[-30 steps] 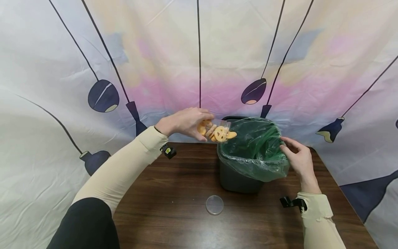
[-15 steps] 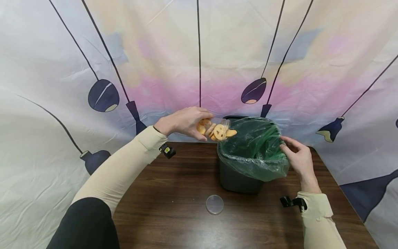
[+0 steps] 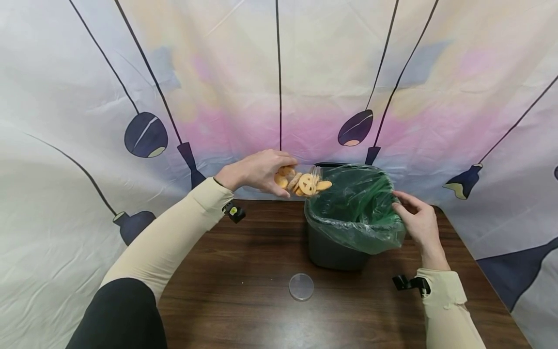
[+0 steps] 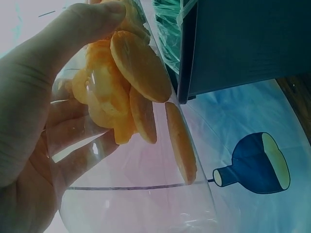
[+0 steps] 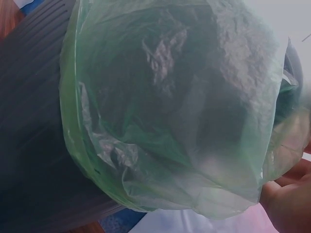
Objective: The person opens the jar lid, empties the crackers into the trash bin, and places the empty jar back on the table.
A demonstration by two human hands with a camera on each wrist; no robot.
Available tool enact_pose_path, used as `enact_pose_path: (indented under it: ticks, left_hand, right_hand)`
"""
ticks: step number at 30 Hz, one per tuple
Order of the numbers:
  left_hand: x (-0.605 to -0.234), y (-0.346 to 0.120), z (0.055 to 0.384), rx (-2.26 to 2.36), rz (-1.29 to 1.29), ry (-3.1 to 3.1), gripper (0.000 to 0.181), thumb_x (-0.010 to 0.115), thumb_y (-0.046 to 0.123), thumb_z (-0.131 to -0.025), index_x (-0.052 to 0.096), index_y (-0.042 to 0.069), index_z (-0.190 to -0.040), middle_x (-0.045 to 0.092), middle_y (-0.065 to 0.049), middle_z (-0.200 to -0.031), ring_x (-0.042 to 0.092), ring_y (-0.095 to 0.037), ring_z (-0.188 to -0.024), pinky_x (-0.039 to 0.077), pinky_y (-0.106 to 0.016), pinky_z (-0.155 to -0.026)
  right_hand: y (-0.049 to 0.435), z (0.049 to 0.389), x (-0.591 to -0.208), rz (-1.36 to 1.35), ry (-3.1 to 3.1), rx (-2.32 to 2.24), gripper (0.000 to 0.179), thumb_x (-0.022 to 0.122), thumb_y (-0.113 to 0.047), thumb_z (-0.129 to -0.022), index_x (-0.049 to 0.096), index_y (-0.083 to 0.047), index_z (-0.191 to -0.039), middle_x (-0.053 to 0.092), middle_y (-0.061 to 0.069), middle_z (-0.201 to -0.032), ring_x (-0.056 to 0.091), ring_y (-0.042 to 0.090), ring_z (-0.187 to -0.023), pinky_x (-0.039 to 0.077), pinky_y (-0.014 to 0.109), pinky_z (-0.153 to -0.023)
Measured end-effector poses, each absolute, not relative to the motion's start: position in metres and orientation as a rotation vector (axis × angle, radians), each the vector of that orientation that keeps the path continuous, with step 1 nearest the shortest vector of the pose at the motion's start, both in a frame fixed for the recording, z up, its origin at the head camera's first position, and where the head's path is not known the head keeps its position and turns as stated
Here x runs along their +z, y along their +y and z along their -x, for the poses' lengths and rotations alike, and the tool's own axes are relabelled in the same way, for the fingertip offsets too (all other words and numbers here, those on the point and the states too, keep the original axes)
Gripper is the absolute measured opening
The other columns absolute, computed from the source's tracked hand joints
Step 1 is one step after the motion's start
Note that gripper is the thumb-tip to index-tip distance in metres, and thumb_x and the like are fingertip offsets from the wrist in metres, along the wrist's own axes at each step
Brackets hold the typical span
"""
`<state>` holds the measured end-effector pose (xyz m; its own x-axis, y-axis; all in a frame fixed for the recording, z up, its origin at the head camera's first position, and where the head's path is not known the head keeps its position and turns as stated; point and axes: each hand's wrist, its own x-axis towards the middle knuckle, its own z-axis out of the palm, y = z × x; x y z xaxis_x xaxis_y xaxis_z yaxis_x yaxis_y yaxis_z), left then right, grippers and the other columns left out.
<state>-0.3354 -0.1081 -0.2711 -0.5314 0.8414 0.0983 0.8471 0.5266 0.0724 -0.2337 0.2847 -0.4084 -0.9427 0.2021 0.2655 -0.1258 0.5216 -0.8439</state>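
Note:
My left hand (image 3: 261,169) grips a clear plastic jar (image 4: 131,208) tipped on its side, thumb and fingers around its body. Smiley-faced round cookies (image 3: 306,184) lie inside, and one pokes out at the mouth, which overlaps the left rim of the bin. Below it stands a dark grey trash bin (image 3: 333,254) lined with a translucent green garbage bag (image 3: 362,232) folded over its rim. At the bin's right side, my right hand (image 3: 420,223) pinches the bag's edge between thumb and fingers. In the right wrist view the bag (image 5: 184,121) covers most of that hand's fingers.
A clear round lid (image 3: 301,287) lies flat on the dark wooden table (image 3: 226,291), in front of the bin. Behind the table hangs a patterned cloth (image 3: 244,72), close to the bin's back and the left hand.
The left hand and jar have shifted very slightly left. The cookies stay inside with one at the mouth. The right hand keeps its place on the bag.

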Motion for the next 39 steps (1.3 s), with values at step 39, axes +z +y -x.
enact_pose_path:
  ticks: [39]
  left_hand:
    - [-0.252, -0.096, 0.330, 0.026, 1.534, -2.643, 0.079, 0.079, 0.051, -0.075, 0.053, 0.010, -0.137, 0.059, -0.004, -0.127, 0.058, -0.021, -0.112, 0.050, -0.040, -0.094]
  right_hand:
    - [0.281, 0.236, -0.412, 0.037, -2.419, 1.382, 0.044, 0.059, -0.035, -0.097, 0.058, -0.016, -0.136, 0.056, 0.015, -0.137, 0.049, -0.011, -0.102, 0.044, 0.011, -0.076]
